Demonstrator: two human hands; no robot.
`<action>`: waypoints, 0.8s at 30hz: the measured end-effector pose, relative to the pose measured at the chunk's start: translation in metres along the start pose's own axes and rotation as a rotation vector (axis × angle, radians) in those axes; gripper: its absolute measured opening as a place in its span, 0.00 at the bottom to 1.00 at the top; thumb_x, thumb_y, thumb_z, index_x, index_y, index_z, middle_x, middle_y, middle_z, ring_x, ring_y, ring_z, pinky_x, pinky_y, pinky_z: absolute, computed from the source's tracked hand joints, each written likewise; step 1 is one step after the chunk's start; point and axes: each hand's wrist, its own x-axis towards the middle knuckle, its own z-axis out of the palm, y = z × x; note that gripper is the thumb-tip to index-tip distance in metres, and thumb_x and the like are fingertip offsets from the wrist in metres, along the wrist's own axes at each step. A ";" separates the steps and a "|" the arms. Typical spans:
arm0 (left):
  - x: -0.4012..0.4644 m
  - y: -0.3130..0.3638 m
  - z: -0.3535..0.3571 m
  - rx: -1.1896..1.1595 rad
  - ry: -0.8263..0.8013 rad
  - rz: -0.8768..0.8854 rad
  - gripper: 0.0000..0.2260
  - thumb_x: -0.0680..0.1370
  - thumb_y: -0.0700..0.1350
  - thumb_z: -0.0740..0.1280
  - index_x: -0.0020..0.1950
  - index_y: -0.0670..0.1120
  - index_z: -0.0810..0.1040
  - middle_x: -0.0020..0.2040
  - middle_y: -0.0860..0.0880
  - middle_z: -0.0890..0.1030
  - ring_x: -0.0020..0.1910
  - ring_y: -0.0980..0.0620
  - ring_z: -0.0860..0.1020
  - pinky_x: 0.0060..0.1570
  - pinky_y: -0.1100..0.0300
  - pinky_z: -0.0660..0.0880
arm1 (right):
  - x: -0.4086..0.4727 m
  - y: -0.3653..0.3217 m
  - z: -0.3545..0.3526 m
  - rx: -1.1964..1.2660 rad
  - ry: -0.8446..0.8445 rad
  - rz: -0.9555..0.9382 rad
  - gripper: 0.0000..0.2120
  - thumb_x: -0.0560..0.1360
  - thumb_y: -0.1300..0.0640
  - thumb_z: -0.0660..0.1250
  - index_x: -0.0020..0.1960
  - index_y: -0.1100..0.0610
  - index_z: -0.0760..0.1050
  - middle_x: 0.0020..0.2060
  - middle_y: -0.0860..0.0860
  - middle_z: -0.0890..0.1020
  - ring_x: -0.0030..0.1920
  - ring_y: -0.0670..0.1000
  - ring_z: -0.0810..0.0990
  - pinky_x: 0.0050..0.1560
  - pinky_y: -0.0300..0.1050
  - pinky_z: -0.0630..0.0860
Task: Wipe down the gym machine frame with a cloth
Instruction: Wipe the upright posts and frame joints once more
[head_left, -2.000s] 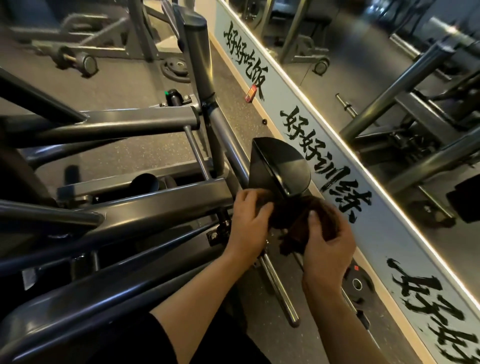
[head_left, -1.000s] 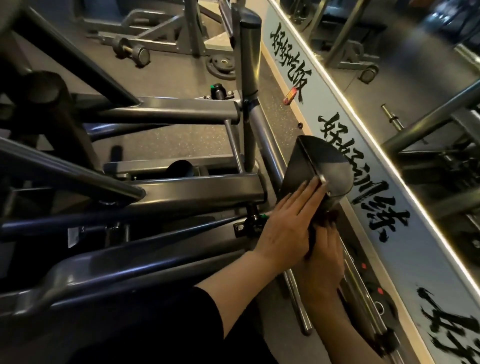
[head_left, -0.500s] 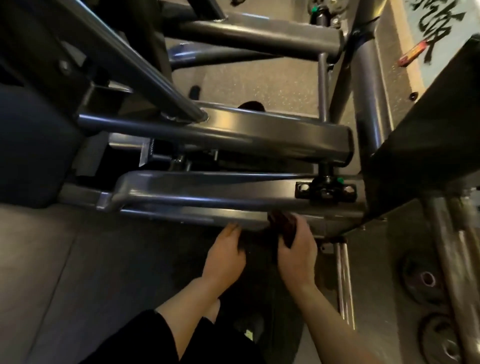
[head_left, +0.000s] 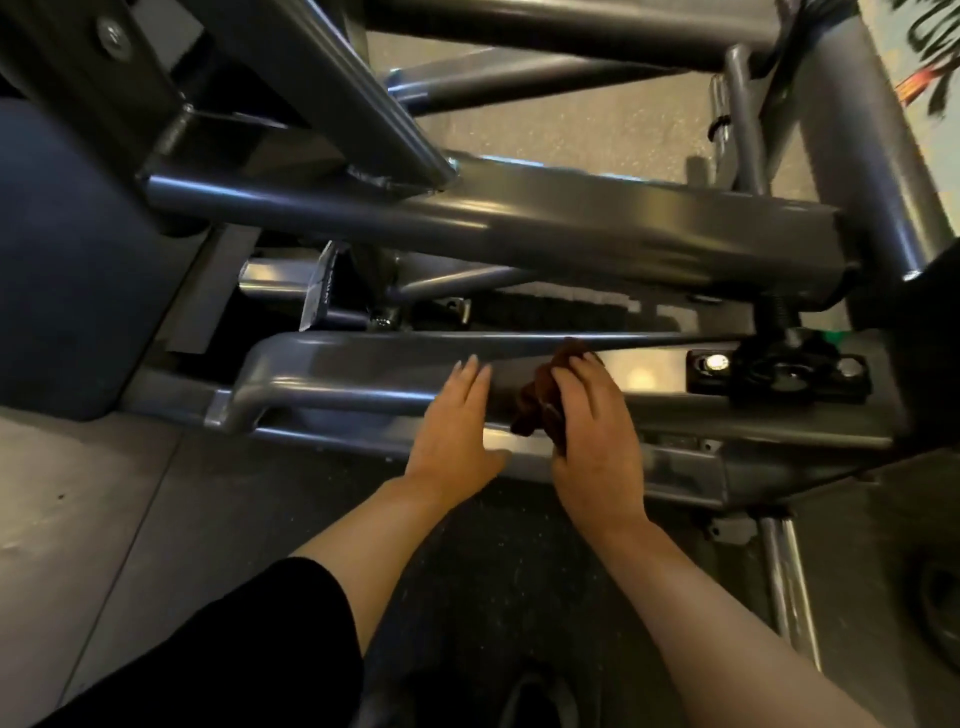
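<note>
Cloth (head_left: 535, 410), dark reddish-brown and bunched up, is pressed on the low grey bar (head_left: 363, 371) of the gym machine frame, under the fingers of the right hand (head_left: 597, 431); the right hand is closed around it, with the fingertips on top and part of the fabric showing at the thumb side. Far to the left of this grip stands a large dark blue pad (head_left: 67, 260), and between it and the grip the low bar curves down at its rounded end. Just left of the grip, the left hand (head_left: 457, 436) lies flat on the same bar with fingers straight and together, the thumb spread to the side; it holds nothing and it does not touch the cloth. The left forearm comes out of a black sleeve (head_left: 249, 639) at the bottom. Above the grip, farther from the person, a thick grey beam (head_left: 519, 223) crosses the view, and more tubes cross behind it. To the right of the grip, on the same low bar, sits a black bracket (head_left: 779, 371) with shiny bolt heads and a black knob on it, clearly apart from the hand. Below and right of the grip, two thin chrome rods (head_left: 784, 582) run over the dark speckled floor (head_left: 493, 571). At the far right edge, a round dark thing lies on the floor, too blurred to tell.
</note>
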 end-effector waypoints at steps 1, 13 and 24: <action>0.009 -0.007 0.003 0.043 0.009 0.039 0.45 0.72 0.48 0.75 0.79 0.46 0.49 0.80 0.47 0.48 0.78 0.50 0.45 0.77 0.49 0.48 | -0.001 0.004 0.012 -0.038 0.019 -0.027 0.33 0.64 0.67 0.76 0.66 0.62 0.71 0.66 0.61 0.74 0.70 0.61 0.69 0.71 0.58 0.62; 0.051 -0.055 0.073 0.310 0.488 0.395 0.37 0.72 0.46 0.74 0.76 0.45 0.59 0.76 0.44 0.64 0.76 0.46 0.61 0.75 0.48 0.56 | -0.021 0.041 0.101 -0.053 0.376 -0.288 0.23 0.75 0.55 0.65 0.68 0.59 0.67 0.69 0.57 0.68 0.74 0.56 0.62 0.77 0.58 0.48; 0.076 -0.068 0.096 0.271 0.943 0.593 0.19 0.79 0.49 0.66 0.68 0.43 0.74 0.67 0.45 0.76 0.67 0.49 0.74 0.66 0.52 0.69 | -0.023 0.071 0.160 -0.085 0.725 -0.441 0.15 0.83 0.54 0.58 0.68 0.57 0.67 0.75 0.51 0.63 0.77 0.51 0.57 0.77 0.57 0.51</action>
